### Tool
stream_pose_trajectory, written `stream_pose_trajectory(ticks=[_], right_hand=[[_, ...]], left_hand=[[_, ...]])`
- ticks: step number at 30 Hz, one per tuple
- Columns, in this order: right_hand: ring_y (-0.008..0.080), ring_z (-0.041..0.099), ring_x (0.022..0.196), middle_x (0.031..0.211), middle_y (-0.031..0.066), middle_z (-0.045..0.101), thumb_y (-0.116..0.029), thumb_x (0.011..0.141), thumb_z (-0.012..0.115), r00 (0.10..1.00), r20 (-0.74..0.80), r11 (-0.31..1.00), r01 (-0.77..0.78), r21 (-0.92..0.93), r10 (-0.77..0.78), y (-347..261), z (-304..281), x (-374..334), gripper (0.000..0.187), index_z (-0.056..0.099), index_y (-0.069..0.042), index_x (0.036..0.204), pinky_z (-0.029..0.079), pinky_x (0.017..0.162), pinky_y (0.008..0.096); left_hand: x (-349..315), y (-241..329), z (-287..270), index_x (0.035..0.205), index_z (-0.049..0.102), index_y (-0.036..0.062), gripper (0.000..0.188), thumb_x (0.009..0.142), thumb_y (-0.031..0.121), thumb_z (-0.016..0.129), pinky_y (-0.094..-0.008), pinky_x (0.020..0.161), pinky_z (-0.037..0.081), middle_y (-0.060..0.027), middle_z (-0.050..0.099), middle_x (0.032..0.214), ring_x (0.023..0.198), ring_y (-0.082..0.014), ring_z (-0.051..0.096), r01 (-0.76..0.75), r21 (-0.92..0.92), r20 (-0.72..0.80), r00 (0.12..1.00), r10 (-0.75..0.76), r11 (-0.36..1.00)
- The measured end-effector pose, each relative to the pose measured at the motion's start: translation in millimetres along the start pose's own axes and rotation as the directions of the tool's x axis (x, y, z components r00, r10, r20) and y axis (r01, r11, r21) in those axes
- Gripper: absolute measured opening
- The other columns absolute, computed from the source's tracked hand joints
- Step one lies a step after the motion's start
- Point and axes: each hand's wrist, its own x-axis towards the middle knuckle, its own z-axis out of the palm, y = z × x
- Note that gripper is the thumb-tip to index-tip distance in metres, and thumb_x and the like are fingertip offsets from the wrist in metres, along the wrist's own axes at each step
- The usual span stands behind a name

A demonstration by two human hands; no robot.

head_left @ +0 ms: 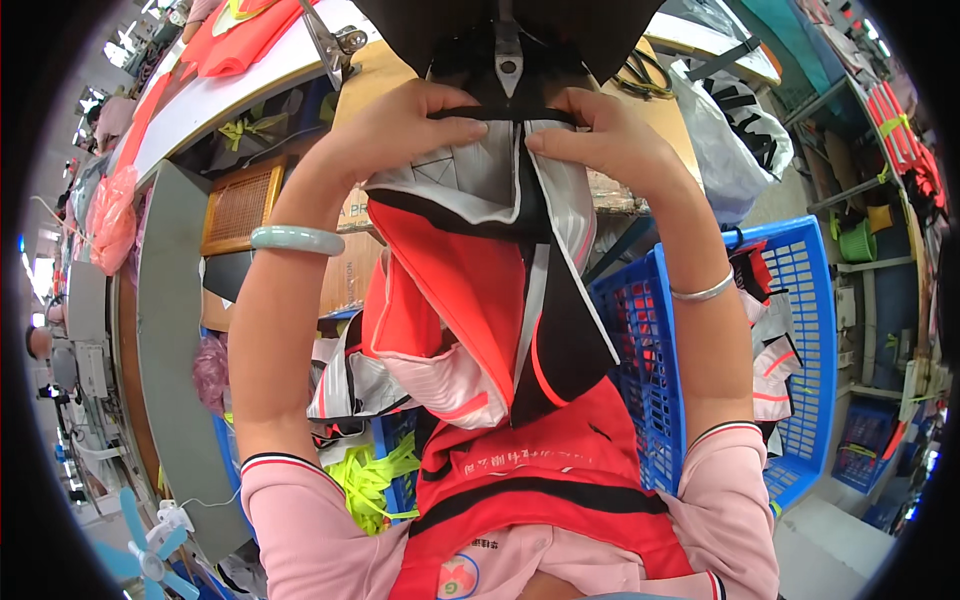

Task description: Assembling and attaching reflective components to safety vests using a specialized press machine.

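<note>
My left hand (400,125) and my right hand (600,135) are both raised in front of me, gripping the top edge of a red, black and grey reflective vest (470,280). The fingers pinch a black band along the vest's upper hem, thumbs underneath. The vest hangs down from my hands toward my lap, where more red and black fabric (530,480) lies. A pale green bangle (298,238) is on my left wrist and a silver bracelet (702,291) on my right.
A blue plastic crate (800,330) with more vests stands at my right. A sewing machine's dark body (510,40) is above my hands. A grey worktable (170,330) runs along the left, with pink bags and yellow straps (375,480) below.
</note>
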Motion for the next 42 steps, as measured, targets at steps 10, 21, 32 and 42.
stream_pose_trajectory(ticks=[10,21,32,42], right_hand=[[0.0079,0.057,0.077,0.088,0.0034,0.063,-0.032,0.077,0.076,0.997,0.039,0.998,-0.058,-0.027,0.059,-6,-6,12,0.050,0.062,0.002,0.110,0.045,0.065,0.0204],[0.0067,0.055,0.073,0.084,0.0010,0.061,-0.032,0.078,0.075,1.000,0.015,1.000,-0.013,-0.011,0.013,-3,-6,14,0.048,0.063,0.001,0.110,0.042,0.062,0.0203],[0.0021,0.039,0.059,0.070,-0.0069,0.050,-0.023,0.086,0.071,0.987,0.157,0.943,-0.031,0.331,-0.023,15,-13,-45,0.026,0.064,-0.004,0.102,0.030,0.051,0.0195],[0.0182,0.048,0.099,0.099,0.0058,0.052,-0.018,0.090,0.061,0.819,0.164,0.651,0.297,0.699,-0.550,41,23,-102,0.015,0.066,-0.004,0.091,0.036,0.091,0.0302]], left_hand=[[13,-8,-10,0.121,0.060,-0.0042,0.042,0.089,0.022,0.065,-0.0216,0.081,0.047,-0.0033,0.066,0.099,0.087,-0.0073,0.058,0.013,0.010,-0.025,1.000,-0.012,1.000],[17,-10,-12,0.118,0.061,-0.0037,0.039,0.089,0.021,0.065,-0.0218,0.078,0.049,-0.0029,0.067,0.096,0.085,-0.0069,0.060,-0.004,-0.034,-0.066,0.998,0.002,0.999],[-65,-39,33,0.112,0.058,0.0005,0.024,0.093,0.015,0.060,-0.0205,0.081,0.042,0.0022,0.059,0.095,0.089,-0.0045,0.050,0.035,-0.186,-0.031,0.999,-0.041,0.982],[-129,-104,83,0.119,0.057,0.0032,0.029,0.092,0.014,0.059,-0.0276,0.087,0.043,-0.0016,0.058,0.110,0.100,-0.0118,0.053,0.246,-0.468,-0.162,0.920,-0.356,0.849]])
